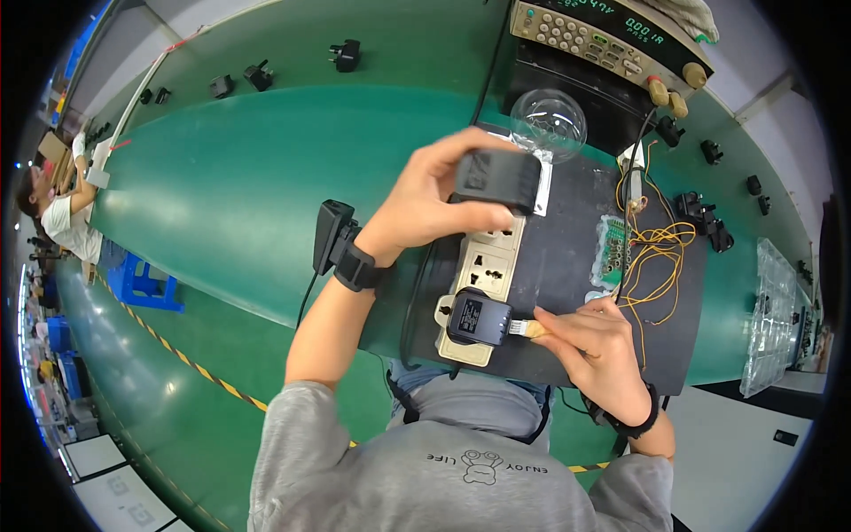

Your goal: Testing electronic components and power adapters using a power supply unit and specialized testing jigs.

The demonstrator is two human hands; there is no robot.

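Observation:
My left hand (409,206) grips a black power adapter (498,181) over the far end of a cream power strip (490,262), fingers and thumb wrapped round its sides. Whether this adapter touches the strip is hidden beneath it. A second black power adapter (480,317) sits on the strip's near end. My right hand (605,348) pinches a small plug with a yellowish body and pale metal end (531,329) between thumb and fingers. The plug's tip meets the right side of the near adapter; how deep it goes in, I cannot tell.
A bench power meter (612,44) stands at the back, with a clear glass dome (549,124) before it. Right of the strip lie a green circuit board (612,251) and tangled yellow wires (660,238). Several black adapters (347,56) line the green bench. Far left, another person (71,213) works.

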